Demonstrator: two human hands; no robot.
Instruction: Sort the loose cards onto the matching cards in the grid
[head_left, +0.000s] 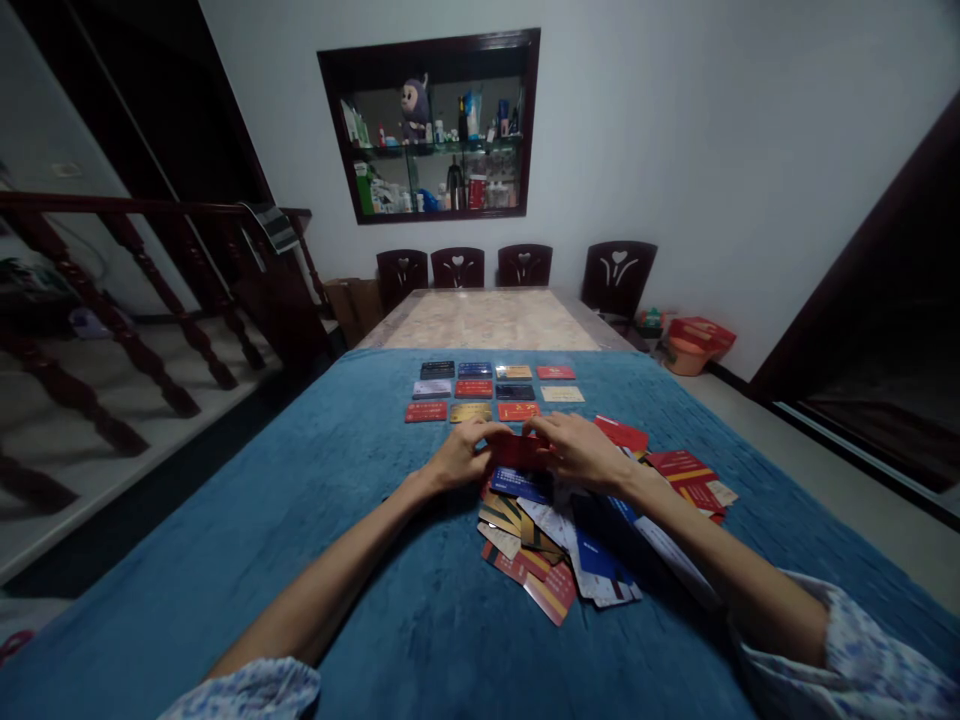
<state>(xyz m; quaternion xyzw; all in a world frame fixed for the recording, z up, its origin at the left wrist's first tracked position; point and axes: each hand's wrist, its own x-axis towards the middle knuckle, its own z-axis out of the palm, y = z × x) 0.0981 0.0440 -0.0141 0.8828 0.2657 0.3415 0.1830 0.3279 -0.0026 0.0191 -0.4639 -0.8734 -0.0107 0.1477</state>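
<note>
My left hand (465, 455) and my right hand (581, 452) grip a dark red card sleeve (519, 453) between them, fingers bent over its two ends. Whether a card sits inside it I cannot tell. Just below lies a loose pile of card sleeves, with a blue one (521, 486), a white-and-blue one (596, 555) and a red-and-gold one (551, 592). More red sleeves (684, 478) spread beyond my right forearm. Ahead of my hands, bank-style cards stand in three neat rows; a red card (519, 411) and a gold card (471, 412) are nearest.
A blue cloth (300, 520) covers the near part of the long table, whose marble-look top (487, 318) shows at the far end. Dark chairs (619, 275) stand behind it. Wooden railing (150, 290) runs along the left; an orange bucket (686, 355) is on the floor at right.
</note>
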